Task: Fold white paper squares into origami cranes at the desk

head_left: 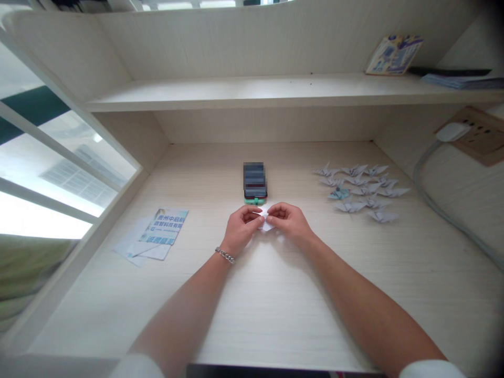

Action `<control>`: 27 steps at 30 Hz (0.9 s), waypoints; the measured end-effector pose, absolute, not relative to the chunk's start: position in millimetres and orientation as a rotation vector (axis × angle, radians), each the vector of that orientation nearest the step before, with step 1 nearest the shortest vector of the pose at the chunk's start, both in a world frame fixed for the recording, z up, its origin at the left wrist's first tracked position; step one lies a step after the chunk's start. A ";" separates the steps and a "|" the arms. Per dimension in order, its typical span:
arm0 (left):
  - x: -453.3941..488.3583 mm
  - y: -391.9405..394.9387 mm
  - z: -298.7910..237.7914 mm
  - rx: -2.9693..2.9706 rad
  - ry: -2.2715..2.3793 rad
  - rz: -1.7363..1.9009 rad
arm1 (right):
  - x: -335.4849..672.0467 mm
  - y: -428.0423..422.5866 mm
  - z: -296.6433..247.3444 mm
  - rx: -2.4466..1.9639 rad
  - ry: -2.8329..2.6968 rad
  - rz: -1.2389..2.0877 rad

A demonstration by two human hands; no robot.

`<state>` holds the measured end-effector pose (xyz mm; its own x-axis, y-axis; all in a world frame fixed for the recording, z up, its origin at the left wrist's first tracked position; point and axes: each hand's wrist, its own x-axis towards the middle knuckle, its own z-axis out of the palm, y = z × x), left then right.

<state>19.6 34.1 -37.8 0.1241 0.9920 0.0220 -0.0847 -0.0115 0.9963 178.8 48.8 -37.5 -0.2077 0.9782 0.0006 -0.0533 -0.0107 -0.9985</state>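
Here, head camera: a pale wooden counter (252,310) set in an alcove, with both bare forearms reaching from the near edge to its middle.
left hand (241,226): resting on the counter, thumb and forefinger pinched together on the left end of the small white paper (266,226); a silver bracelet (224,255) sits on the wrist.
right hand (290,219): just right of the left hand, fingertips nearly touching it, its grip clamped on the right end of the same paper.
small white paper: partly folded, between the two hands at the middle of the counter, lower edge down on the surface; the exact fold is too small to tell.
phone (254,180): just beyond the hands, propped upright in a green stand (255,200), screen blurred.
paper cranes (360,189): a cluster lying on the counter, far right of the hands; one is bluish.
leaflets (159,235): printed sheets overlapping, left of the hands and well apart from them.
shelf (236,94): above the far wall, with a colourful booklet (394,54) leaning at its right end.
right wall: a socket plate (478,137) with a white plug (452,131); its grey cable (437,210) runs down toward the counter.
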 end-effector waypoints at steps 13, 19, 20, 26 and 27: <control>20.4 33.8 -39.5 1.291 1.087 1.179 | 178.1 49.0 -41.0 -1.058 -1.321 1.396; 21.0 32.5 -35.7 1.241 1.047 1.195 | 176.0 47.4 -38.6 -1.031 -1.308 1.381; 21.1 32.5 -35.2 1.227 1.046 1.195 | 175.8 47.1 -37.7 -1.030 -1.304 1.384; 20.8 32.5 -32.5 1.107 1.026 1.185 | 176.3 47.1 -35.0 -1.021 -1.288 1.401; 20.4 32.5 -31.8 1.085 1.018 1.175 | 177.0 47.5 -35.0 -1.016 -1.284 1.406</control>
<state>20.4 32.5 -31.8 0.1126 0.9928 -0.0407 -0.1822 0.0609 0.9814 177.0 47.5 -35.0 -0.2102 0.9775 0.0185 -0.1068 -0.0042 -0.9943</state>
